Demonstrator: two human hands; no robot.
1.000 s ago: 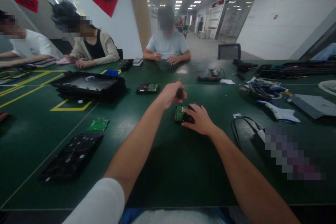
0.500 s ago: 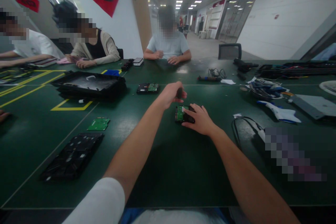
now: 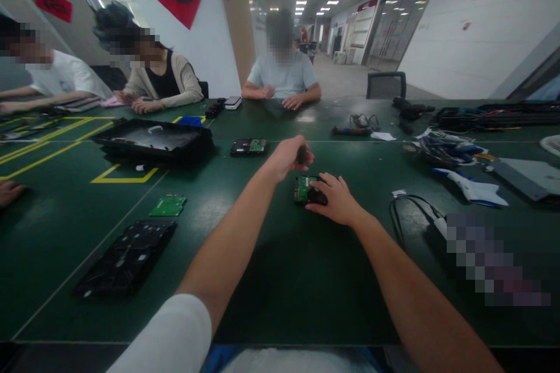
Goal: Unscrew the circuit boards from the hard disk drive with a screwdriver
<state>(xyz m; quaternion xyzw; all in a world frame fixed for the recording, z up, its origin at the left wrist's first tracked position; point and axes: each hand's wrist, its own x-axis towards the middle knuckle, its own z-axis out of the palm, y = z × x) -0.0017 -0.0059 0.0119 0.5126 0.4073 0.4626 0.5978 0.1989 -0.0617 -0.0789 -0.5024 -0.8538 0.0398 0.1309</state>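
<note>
At the frame centre, the right hand [image 3: 335,199] presses the hard drive [image 3: 306,190] flat on the table [image 3: 280,291]. The left hand [image 3: 286,157] grips a dark screwdriver handle [image 3: 301,154] upright over its green board, so the board seems not yet removed.

hard drive [image 3: 305,190], green board up, flat

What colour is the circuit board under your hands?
Green, on the circuit board, in the head view.
</note>
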